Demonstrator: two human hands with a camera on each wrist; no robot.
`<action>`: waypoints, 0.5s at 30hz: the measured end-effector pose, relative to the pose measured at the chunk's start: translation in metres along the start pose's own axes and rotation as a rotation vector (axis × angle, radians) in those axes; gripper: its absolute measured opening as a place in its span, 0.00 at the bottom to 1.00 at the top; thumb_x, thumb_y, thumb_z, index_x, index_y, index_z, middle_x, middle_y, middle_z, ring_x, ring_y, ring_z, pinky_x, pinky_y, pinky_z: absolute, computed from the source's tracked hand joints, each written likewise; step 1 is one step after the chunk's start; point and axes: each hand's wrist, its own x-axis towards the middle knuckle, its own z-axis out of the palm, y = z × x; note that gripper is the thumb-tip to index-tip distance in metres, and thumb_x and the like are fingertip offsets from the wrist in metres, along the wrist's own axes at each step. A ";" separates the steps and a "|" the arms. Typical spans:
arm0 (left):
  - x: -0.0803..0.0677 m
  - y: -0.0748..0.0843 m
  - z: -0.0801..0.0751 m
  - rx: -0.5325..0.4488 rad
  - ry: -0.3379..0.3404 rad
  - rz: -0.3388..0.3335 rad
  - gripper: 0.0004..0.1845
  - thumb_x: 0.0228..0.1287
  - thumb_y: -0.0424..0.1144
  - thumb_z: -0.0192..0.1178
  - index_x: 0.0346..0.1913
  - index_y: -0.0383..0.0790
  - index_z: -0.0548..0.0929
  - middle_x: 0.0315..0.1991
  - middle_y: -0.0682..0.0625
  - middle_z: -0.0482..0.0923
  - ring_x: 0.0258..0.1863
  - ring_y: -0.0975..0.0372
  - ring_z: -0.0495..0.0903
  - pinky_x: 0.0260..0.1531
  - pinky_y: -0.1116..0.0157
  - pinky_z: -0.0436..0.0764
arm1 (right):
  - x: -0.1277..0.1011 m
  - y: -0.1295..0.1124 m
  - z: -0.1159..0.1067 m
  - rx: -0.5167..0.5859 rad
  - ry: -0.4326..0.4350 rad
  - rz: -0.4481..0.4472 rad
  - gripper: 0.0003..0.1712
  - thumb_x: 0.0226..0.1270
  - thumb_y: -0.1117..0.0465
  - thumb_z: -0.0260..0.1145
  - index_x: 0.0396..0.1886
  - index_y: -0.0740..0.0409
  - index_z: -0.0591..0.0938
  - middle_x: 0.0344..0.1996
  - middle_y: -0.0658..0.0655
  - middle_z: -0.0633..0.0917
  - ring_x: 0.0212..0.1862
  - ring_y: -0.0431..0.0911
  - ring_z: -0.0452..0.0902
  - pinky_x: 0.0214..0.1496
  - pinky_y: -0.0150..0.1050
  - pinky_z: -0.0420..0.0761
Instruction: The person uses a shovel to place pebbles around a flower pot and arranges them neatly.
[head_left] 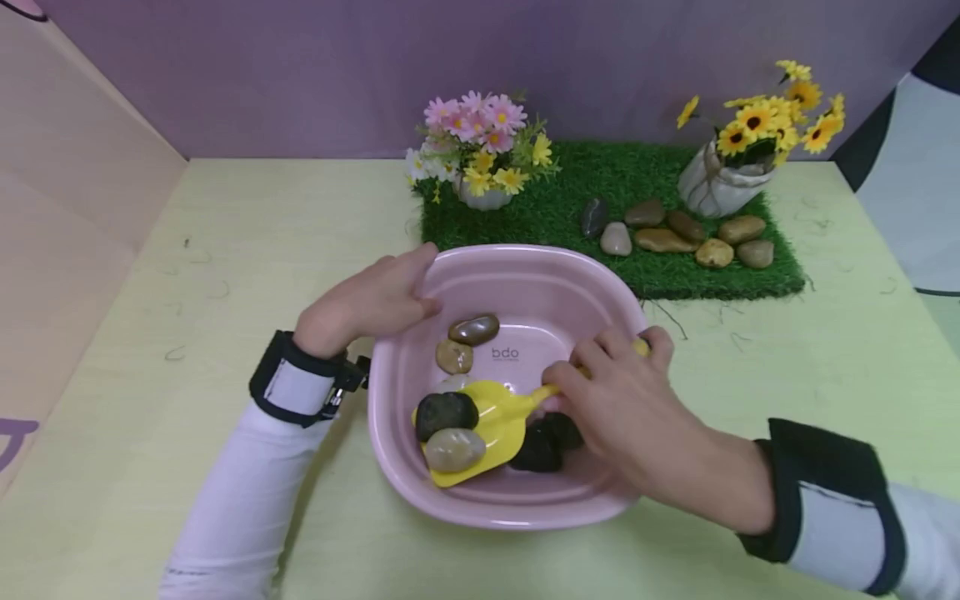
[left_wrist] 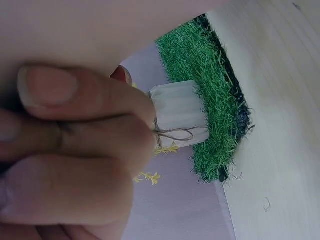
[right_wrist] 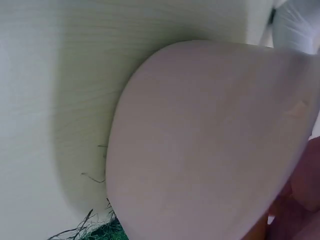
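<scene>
A right hand point(head_left: 630, 404) grips one yellow shovel point(head_left: 502, 425) low inside one pink basin point(head_left: 517, 515), its rim held by a left hand point(head_left: 367, 304). A tilt of the handle could roll off the load, one dark stone point(head_left: 447, 416) and one pale stone point(head_left: 455, 450), both near the blade's edge. At least five other stones point(head_left: 474, 329) lie around it, some partly hidden. Beyond, one grass mat point(head_left: 592, 175) bears eight rocks point(head_left: 665, 241) and two flower pots point(head_left: 725, 181).
</scene>
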 end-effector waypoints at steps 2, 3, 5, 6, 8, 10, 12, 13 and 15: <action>0.000 0.000 0.000 -0.008 -0.001 -0.001 0.13 0.70 0.33 0.54 0.52 0.38 0.66 0.42 0.38 0.79 0.24 0.56 0.87 0.20 0.63 0.88 | -0.002 0.001 0.003 -0.046 0.001 -0.046 0.20 0.67 0.41 0.55 0.34 0.51 0.81 0.26 0.52 0.77 0.35 0.50 0.70 0.47 0.59 0.69; 0.000 0.000 0.000 -0.010 -0.002 -0.001 0.13 0.70 0.33 0.54 0.52 0.38 0.66 0.42 0.38 0.79 0.24 0.56 0.87 0.20 0.63 0.88 | -0.002 0.001 0.004 -0.070 -0.006 -0.067 0.23 0.70 0.40 0.51 0.33 0.52 0.80 0.26 0.52 0.77 0.34 0.50 0.70 0.45 0.56 0.70; -0.001 0.000 0.000 -0.016 -0.004 -0.001 0.13 0.69 0.33 0.54 0.53 0.38 0.65 0.43 0.37 0.79 0.24 0.56 0.87 0.20 0.63 0.88 | -0.004 0.001 0.005 -0.113 -0.021 -0.101 0.24 0.73 0.40 0.46 0.33 0.54 0.77 0.25 0.52 0.76 0.31 0.50 0.70 0.42 0.50 0.71; -0.001 0.000 -0.001 -0.018 -0.005 0.000 0.13 0.69 0.33 0.54 0.53 0.38 0.65 0.43 0.37 0.79 0.24 0.56 0.87 0.20 0.63 0.88 | -0.004 0.001 0.006 -0.130 -0.031 -0.111 0.24 0.74 0.41 0.47 0.34 0.54 0.76 0.25 0.52 0.75 0.30 0.49 0.70 0.40 0.47 0.71; -0.001 0.000 -0.001 -0.021 -0.005 0.000 0.14 0.69 0.33 0.54 0.54 0.38 0.65 0.44 0.37 0.79 0.24 0.56 0.87 0.20 0.63 0.88 | -0.005 0.000 0.006 -0.152 -0.051 -0.122 0.20 0.71 0.43 0.53 0.35 0.55 0.75 0.25 0.53 0.75 0.28 0.48 0.69 0.37 0.44 0.70; -0.001 0.000 -0.001 -0.016 -0.001 0.001 0.14 0.69 0.33 0.54 0.54 0.39 0.65 0.44 0.37 0.79 0.25 0.56 0.87 0.20 0.63 0.88 | -0.005 -0.001 0.005 -0.158 -0.064 -0.123 0.17 0.68 0.45 0.59 0.35 0.55 0.75 0.25 0.52 0.76 0.28 0.48 0.68 0.36 0.43 0.70; -0.001 -0.001 -0.001 -0.001 0.003 0.007 0.14 0.69 0.33 0.55 0.53 0.39 0.66 0.44 0.38 0.78 0.26 0.56 0.87 0.21 0.63 0.88 | -0.005 -0.002 0.005 -0.149 -0.066 -0.121 0.16 0.65 0.47 0.63 0.36 0.55 0.75 0.26 0.52 0.76 0.28 0.47 0.68 0.35 0.42 0.70; -0.001 -0.001 -0.001 0.010 0.007 0.014 0.14 0.68 0.33 0.55 0.52 0.39 0.66 0.43 0.38 0.78 0.28 0.56 0.87 0.22 0.64 0.88 | -0.005 -0.003 0.004 -0.142 -0.061 -0.122 0.15 0.64 0.48 0.64 0.37 0.55 0.75 0.26 0.52 0.76 0.27 0.47 0.69 0.34 0.42 0.70; 0.000 -0.002 -0.001 0.033 0.013 0.030 0.13 0.68 0.33 0.56 0.51 0.38 0.66 0.41 0.40 0.77 0.31 0.55 0.86 0.25 0.65 0.88 | -0.004 -0.003 0.004 -0.133 -0.047 -0.125 0.14 0.64 0.50 0.65 0.37 0.55 0.76 0.26 0.52 0.75 0.26 0.46 0.69 0.31 0.41 0.70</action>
